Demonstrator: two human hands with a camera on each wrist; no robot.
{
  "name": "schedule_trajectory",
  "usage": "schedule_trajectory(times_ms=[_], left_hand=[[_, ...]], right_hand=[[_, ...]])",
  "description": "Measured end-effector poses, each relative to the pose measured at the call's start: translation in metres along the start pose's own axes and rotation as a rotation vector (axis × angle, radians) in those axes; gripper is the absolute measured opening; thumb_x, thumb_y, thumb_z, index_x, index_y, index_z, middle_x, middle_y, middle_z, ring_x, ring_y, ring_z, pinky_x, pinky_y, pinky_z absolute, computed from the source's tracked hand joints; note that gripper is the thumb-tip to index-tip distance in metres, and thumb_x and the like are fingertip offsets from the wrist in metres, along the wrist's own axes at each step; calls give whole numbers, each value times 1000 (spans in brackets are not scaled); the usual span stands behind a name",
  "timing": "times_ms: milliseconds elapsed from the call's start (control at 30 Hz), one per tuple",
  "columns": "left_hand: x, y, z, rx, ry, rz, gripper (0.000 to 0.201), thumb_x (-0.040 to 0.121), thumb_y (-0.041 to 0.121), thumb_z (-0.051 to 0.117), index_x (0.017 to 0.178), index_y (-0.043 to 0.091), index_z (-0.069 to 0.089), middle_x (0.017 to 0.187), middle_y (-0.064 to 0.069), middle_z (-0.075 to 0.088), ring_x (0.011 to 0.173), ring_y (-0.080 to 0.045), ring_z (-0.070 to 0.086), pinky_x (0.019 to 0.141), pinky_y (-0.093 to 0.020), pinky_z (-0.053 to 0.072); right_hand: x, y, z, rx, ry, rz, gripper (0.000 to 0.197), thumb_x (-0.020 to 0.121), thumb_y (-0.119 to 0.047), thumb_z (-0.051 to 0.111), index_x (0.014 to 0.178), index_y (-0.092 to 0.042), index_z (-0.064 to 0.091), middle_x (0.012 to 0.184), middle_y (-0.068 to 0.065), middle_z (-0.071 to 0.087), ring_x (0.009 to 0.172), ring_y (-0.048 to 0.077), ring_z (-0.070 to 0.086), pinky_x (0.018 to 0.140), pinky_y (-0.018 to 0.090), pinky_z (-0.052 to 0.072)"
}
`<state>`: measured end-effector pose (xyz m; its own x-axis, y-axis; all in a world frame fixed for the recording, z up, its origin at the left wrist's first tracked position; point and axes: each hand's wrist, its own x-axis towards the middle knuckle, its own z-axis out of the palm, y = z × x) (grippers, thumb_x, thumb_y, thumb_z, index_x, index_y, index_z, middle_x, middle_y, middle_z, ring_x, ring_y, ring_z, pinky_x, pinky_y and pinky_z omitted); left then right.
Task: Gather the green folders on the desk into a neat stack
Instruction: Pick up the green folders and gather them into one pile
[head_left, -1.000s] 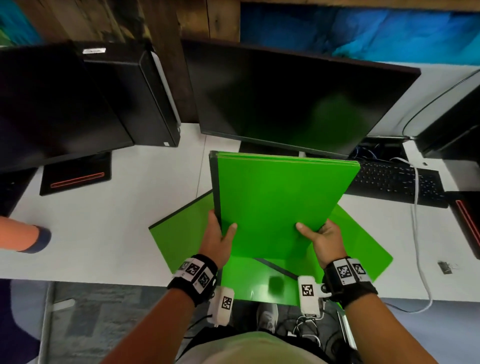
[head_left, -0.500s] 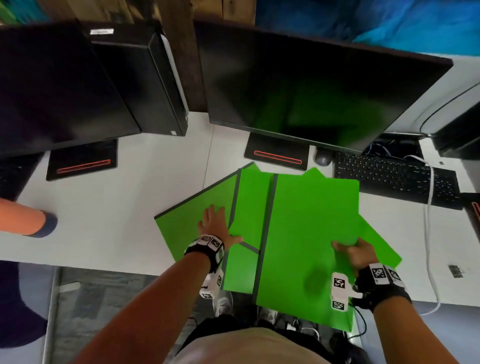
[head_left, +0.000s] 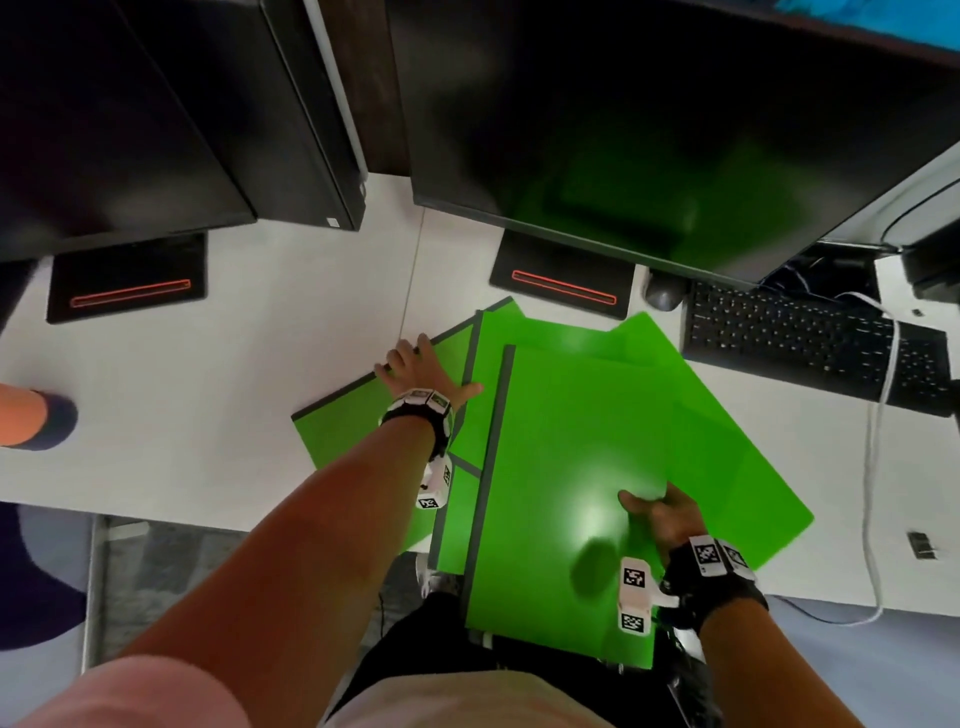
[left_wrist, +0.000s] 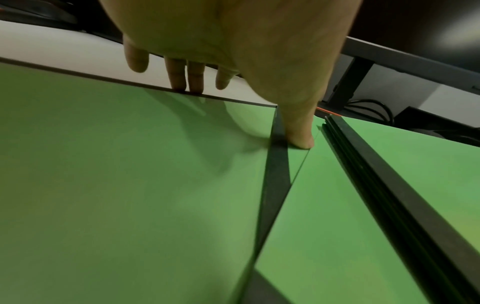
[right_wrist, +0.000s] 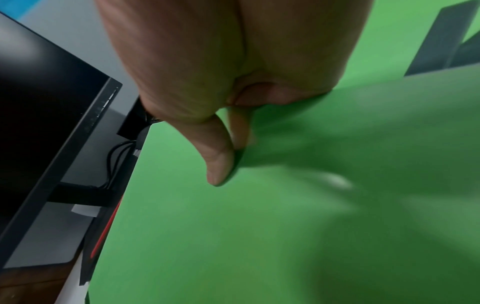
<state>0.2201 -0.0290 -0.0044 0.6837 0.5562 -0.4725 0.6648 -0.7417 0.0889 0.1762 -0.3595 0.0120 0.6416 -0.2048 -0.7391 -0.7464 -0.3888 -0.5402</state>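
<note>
Folders lay fanned across the white desk (head_left: 218, 395), overlapping and askew. Your left hand (head_left: 415, 366) lay flat with straight fingers (left_wrist: 178, 76) reaching the far edge of the leftmost green folder (head_left: 337, 421), thumb on its neighbour. Your right hand (head_left: 662, 512) pinched the near right edge of the top green folder (head_left: 571, 467), thumb on its cover, overhanging the desk's front edge beside the keyboard (head_left: 810, 345).

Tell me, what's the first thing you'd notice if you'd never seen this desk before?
The bright green folders jump out first, spread in a messy fan across the front of the white desk, some hanging over its near edge. Next come the two hands on them: the left hand lies on the leftmost folder, and the right hand grips the top folder's right edge. Behind them stands a big dark monitor.
</note>
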Motion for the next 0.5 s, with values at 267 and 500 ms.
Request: schedule_trajectory(times_ms=[267,500], left_hand=[[12,-1,-8,-136,-177,-7,91,57,71,69,124,14,43,129,-15,49,120,-37,49,99,-50,43],[8,-7,-27,-251,-217,85,61,69,48,74,110,8,54,111,-14,64,98,-33,61,81,-38,51]], right_hand=[[1,-4,3,14,0,35,48,74,-9,75,117,2,57,119,20,63,93,26,54,90,36,40],[-5,-9,5,64,-17,19,27,70,-2,77,95,-3,66,116,23,66,92,27,60,95,41,46]])
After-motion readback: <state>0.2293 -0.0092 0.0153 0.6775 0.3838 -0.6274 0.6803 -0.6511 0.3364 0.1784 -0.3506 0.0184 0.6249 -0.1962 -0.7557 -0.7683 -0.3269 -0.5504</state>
